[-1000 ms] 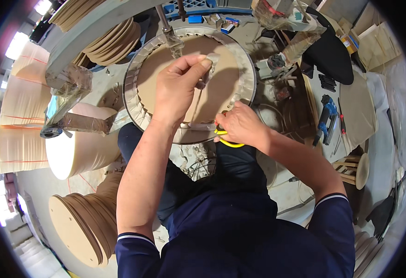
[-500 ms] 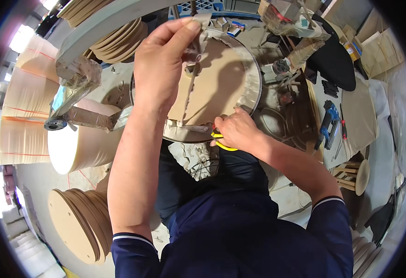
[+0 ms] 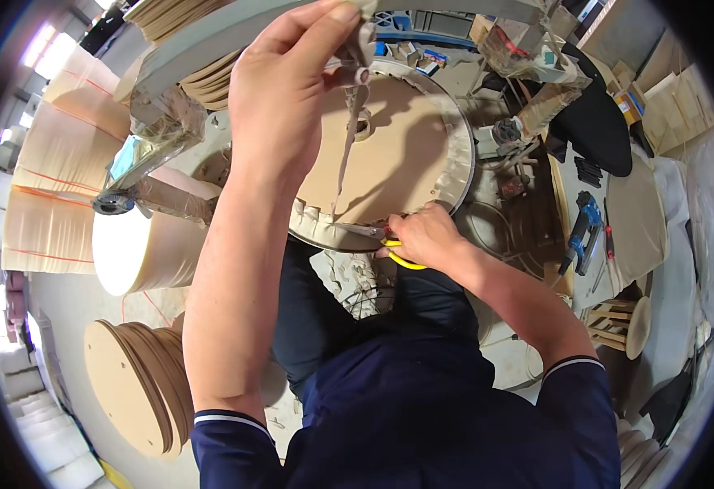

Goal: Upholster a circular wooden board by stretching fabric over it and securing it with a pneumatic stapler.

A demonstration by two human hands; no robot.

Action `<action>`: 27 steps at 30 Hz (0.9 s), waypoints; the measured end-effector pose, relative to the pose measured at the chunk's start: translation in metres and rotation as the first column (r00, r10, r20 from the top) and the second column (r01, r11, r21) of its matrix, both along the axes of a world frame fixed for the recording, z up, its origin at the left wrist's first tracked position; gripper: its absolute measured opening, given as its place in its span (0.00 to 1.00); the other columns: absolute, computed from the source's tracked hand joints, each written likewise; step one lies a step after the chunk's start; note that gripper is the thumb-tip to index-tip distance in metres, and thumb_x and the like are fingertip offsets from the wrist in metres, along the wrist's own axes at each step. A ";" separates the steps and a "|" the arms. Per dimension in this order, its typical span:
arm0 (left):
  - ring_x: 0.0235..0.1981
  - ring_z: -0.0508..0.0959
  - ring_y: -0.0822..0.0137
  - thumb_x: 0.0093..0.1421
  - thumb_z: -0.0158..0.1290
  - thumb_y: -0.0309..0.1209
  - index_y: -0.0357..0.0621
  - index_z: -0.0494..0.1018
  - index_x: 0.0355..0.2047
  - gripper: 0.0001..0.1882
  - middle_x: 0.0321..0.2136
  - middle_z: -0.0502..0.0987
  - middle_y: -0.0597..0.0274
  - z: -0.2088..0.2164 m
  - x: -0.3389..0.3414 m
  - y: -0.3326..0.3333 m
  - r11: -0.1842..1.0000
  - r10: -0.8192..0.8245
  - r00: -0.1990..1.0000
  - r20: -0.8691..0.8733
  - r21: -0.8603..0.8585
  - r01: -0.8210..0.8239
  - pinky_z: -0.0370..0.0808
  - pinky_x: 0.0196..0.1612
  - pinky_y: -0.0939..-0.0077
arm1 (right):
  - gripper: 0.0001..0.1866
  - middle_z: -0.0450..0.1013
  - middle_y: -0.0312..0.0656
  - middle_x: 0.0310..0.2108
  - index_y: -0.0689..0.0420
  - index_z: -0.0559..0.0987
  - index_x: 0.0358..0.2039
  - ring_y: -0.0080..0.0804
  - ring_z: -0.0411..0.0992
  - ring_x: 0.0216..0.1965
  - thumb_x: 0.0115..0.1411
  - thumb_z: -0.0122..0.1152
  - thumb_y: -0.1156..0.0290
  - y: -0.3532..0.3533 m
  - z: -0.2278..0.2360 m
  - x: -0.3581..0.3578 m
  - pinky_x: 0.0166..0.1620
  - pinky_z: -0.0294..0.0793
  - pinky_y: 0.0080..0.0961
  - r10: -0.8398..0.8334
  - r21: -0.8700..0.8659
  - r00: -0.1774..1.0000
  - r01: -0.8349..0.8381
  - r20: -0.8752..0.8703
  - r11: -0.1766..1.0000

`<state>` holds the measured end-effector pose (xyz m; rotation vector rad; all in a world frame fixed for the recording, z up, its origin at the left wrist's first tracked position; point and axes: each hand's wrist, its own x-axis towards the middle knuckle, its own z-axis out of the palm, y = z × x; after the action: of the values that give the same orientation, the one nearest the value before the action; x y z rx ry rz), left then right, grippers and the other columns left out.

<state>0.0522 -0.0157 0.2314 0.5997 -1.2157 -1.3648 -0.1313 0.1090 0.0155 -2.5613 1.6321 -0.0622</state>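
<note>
Pinches a thin, crinkled grey-beige fabric strip [image 3: 346, 155] with the left hand [image 3: 282, 85], thumb and fingers closed on its upper end, raised at about 11 o'clock in the view. Shows strip hanging at a slant across a flat, round tan board [image 3: 410, 122], down to its 6 o'clock edge. Has board just above centre, toward 12 o'clock, edged with gathered pale fabric [image 3: 459, 151]. Grips yellow-handled metal scissors [image 3: 389, 242] in the right hand [image 3: 432, 235], at board's 5 o'clock, fingers curled round handles. Points blades toward 9 o'clock, tips right by strip's lower end; cannot tell if touching.

Shows at 3 o'clock a blue-and-black handheld tool [image 3: 585, 224] beside a red-handled screwdriver [image 3: 610, 242], both on a pale bench [image 3: 567, 184]. Has a flat black rounded panel [image 3: 592, 118] at 2 o'clock, stacked tan rounded boards [image 3: 120, 387] at 8 o'clock, and cream rolls tied with orange-red string [image 3: 59, 167] between 9 and 10 o'clock.
</note>
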 end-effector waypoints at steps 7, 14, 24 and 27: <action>0.44 0.83 0.71 0.74 0.56 0.32 0.40 0.80 0.53 0.12 0.45 0.85 0.61 0.011 0.005 0.006 1.000 -0.001 0.992 -0.128 -0.009 0.000 0.80 0.51 0.69 | 0.36 0.82 0.41 0.26 0.53 0.82 0.40 0.41 0.82 0.33 0.53 0.70 0.29 0.008 0.023 -0.025 0.52 0.68 0.38 -0.003 -0.001 0.999 0.003 -0.044 1.000; 0.32 0.78 0.81 0.72 0.61 0.31 0.42 0.83 0.48 0.09 0.34 0.83 0.70 0.031 -0.028 0.024 0.995 -0.080 0.991 -0.105 0.056 0.086 0.73 0.36 0.84 | 0.38 0.81 0.43 0.27 0.56 0.81 0.40 0.43 0.81 0.35 0.51 0.71 0.29 0.001 0.022 -0.012 0.54 0.67 0.38 -0.009 0.021 0.988 0.012 -0.155 1.000; 0.34 0.76 0.81 0.72 0.60 0.34 0.42 0.83 0.47 0.10 0.33 0.81 0.73 0.058 -0.045 0.025 0.994 -0.109 0.987 -0.118 -0.038 0.106 0.75 0.38 0.81 | 0.36 0.80 0.43 0.23 0.56 0.82 0.38 0.46 0.81 0.31 0.51 0.72 0.31 0.005 0.018 -0.029 0.51 0.70 0.37 0.054 -0.181 0.997 -0.063 -0.053 0.982; 0.34 0.77 0.79 0.72 0.60 0.34 0.43 0.82 0.47 0.09 0.35 0.82 0.73 0.064 -0.050 0.023 0.984 -0.169 0.980 -0.110 -0.076 0.161 0.74 0.39 0.79 | 0.38 0.82 0.44 0.27 0.57 0.82 0.39 0.45 0.82 0.32 0.51 0.72 0.30 0.005 0.011 -0.034 0.54 0.71 0.38 0.057 -0.003 0.996 -0.057 -0.070 0.998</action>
<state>0.0022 0.0075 0.2953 0.3737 -1.2322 -1.4706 -0.1652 0.1138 0.0267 -2.6403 1.5826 0.0288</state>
